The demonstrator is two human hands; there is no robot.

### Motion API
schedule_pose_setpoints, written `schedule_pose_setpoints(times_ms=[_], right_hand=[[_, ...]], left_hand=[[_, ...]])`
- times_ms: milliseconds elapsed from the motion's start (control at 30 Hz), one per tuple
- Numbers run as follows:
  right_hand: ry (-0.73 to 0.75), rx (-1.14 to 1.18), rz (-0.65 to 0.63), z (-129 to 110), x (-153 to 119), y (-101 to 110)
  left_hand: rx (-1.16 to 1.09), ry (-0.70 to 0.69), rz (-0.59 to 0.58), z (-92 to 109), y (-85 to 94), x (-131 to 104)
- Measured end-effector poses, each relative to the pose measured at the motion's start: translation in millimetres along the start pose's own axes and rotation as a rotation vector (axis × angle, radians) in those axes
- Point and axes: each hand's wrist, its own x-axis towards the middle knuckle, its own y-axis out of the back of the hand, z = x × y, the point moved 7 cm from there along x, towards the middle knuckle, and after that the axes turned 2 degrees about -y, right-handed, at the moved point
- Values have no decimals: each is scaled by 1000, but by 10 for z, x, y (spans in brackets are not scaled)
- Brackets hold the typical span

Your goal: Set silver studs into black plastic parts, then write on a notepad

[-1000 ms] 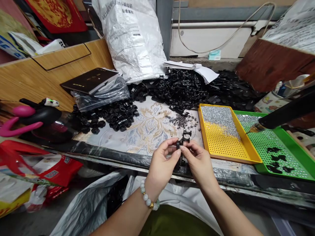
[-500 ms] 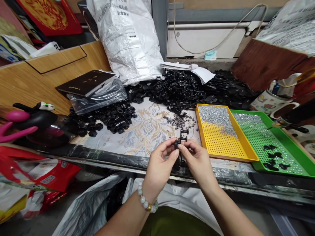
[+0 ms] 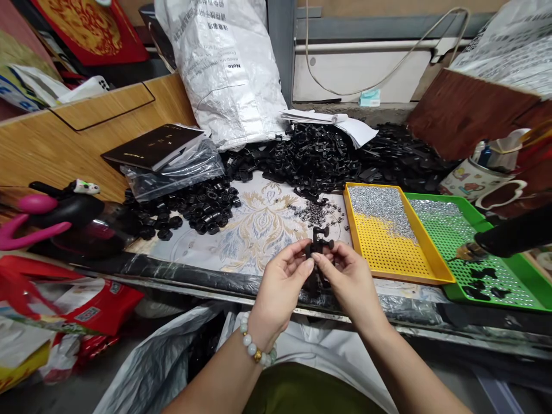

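**A:** Your desk (image 3: 259, 230) is a patterned cloth job with a glossy black front lip. At the back a woven white sack (image 3: 228, 69) leans on the wall, with a big heap of black plastic parts (image 3: 328, 155) at its foot. On the right sit a yellow perforated tray (image 3: 388, 253) half covered in shiny little screws, and a green tray (image 3: 513, 259) beside it, touching. On the left there's a smaller pile of round black caps (image 3: 194, 207).

**B:** And what you're actually holding?

**A:** A small black plastic piece (image 3: 318, 246) with stubby pegs, right over the desk's near edge. Your left hand (image 3: 280, 287) and right hand (image 3: 349, 282) are both pinched shut on it, fingertips meeting.

**B:** How'd it handle?

**A:** I'd guess featherlight, rigid, smooth moulded plastic, so a bit slippery. Grip the thicker body between thumb and forefinger, not the thin pegs; those look like they'd snap or twist out.
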Motion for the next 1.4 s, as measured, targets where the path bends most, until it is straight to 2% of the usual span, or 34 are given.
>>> schedule_pose_setpoints(times_ms=[167, 433, 633, 733, 867, 967, 1100, 1233, 1300, 1367, 1400], right_hand=[[43, -18, -4, -28, -19, 0], [-37, -253, -225, -28, 37, -131], [0, -430, -224, -132, 53, -272], [113, -529, -180, -238, 49, -333], [365, -621, -106, -330, -43, -454], [501, -574, -74, -304, -163, -532], [613, -508, -2, -230, -307, -572], [637, -493, 19, -173, -342, -581], [630, -515, -76, -197, -269, -578], [580, -580, -335, -229, -107, -577], [517, -645, -436, -243, 22, -512]], left_hand=[[-10, 8, 35, -11, 5, 1], [-111, -89, 88, 114, 123, 60], [-117, -169, 72, 193, 147, 42], [-140, -168, 41, 181, 113, 43], [-208, -130, 144, 111, 184, 110], [-286, -123, 197, 114, 251, 163], [-339, -136, 226, 168, 310, 175], [-308, -118, 240, 92, 324, 150], [-271, -111, 241, 16, 344, 149], [-241, -114, 248, -52, 388, 166], [-230, -109, 241, -81, 406, 183]])
